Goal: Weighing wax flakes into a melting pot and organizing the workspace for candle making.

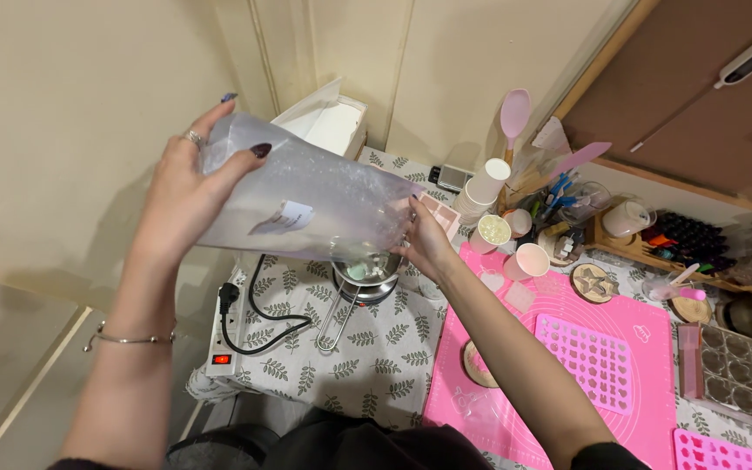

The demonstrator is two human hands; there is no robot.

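The worktop [376,365] stands against a cream wall and carries a leaf-patterned cloth, with a pink silicone mat [567,348] on its right half. A small metal pot [367,271] sits on a hot plate near the middle, its wire handle pointing toward the person. A white power strip [224,335] with a lit red switch lies at the left edge, and a black cable [263,318] loops beside it.

A large clear plastic bag [306,200] is held tilted above the pot, mouth downward. The left hand [180,196] holds a closed grip on the raised rear end of the bag. The right hand [424,244] holds a closed grip at the bag mouth, directly over the pot rim.

Hazards judged from this position:

- The bag mouth is wider than the pot. A steep tilt may release the contents in a rush and scatter them over the cloth.
- Spilled material may reach the power strip, which lies near the pot.
- The plastic hangs close to the heated pot and may soften on contact.
- The right wrist is near the paper cups [515,252] and may knock them over.
- The pot handle overhangs the cable loop; a snag may tip the pot.
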